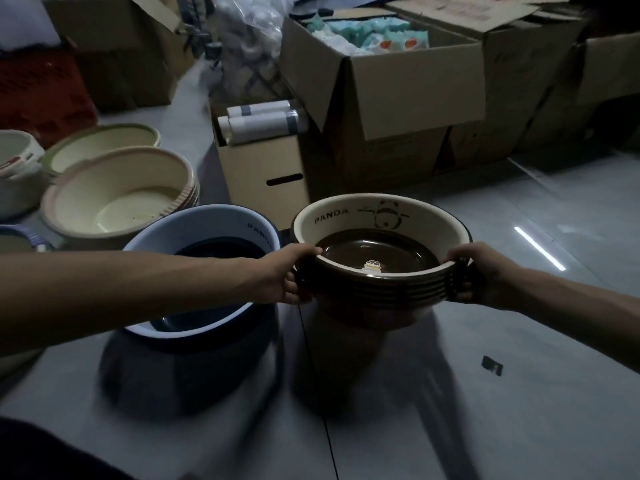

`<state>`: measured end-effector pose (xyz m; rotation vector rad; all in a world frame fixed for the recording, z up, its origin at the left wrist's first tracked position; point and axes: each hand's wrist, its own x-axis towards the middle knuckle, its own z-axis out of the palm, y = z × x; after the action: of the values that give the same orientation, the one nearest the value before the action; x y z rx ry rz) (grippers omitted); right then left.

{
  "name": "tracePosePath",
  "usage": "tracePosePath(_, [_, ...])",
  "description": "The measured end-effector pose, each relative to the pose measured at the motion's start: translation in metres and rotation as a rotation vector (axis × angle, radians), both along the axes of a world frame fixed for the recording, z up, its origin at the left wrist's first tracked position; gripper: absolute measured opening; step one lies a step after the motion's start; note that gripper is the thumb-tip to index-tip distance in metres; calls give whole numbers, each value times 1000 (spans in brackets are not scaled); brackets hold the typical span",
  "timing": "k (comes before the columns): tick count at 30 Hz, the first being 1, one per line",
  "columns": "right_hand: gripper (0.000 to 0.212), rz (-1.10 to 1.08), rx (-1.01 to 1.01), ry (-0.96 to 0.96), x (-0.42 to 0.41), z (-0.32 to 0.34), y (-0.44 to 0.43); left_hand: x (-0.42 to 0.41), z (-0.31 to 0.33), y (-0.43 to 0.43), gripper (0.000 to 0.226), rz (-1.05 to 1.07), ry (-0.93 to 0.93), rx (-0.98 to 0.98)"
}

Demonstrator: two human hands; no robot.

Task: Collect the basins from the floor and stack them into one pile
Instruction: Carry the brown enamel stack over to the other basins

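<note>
A nested stack of brown basins (377, 292), cream inside with the word PANDA and a panda drawing, hangs above the grey tiled floor at centre. My left hand (294, 275) grips the stack's left rim, thumb over the edge. On the opposite side my right hand (474, 275) grips the right rim. Just left of it a blue basin pile (166, 237) stands on the floor, partly hidden by my left forearm. Further left are a pink-rimmed cream basin pile (117, 199), a green-rimmed basin (100, 143) and a white basin (14, 168).
Open cardboard boxes (398, 109) line the back, one small box holding grey rolls (263, 119). A red crate (38, 95) stands at the far left. A small dark scrap (491, 365) lies on the tiles at the right. Bare floor lies in front and to the right.
</note>
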<state>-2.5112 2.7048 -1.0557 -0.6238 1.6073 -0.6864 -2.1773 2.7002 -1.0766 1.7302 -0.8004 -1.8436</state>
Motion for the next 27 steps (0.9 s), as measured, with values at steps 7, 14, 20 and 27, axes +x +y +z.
tracePosePath(7, [31,-13,-183,-104,12,46,-9,21,43,0,69,154,59,-145])
tracePosePath(14, [57,141,-323,-113,54,75,-24,72,86,2,69,215,-21,-334])
tracePosePath(20, [19,193,-337,-222,121,90,-41,124,112,23,50,322,-86,-389])
tracePosePath(27, [13,367,-308,-250,225,85,-48,199,91,79,46,563,-176,-369])
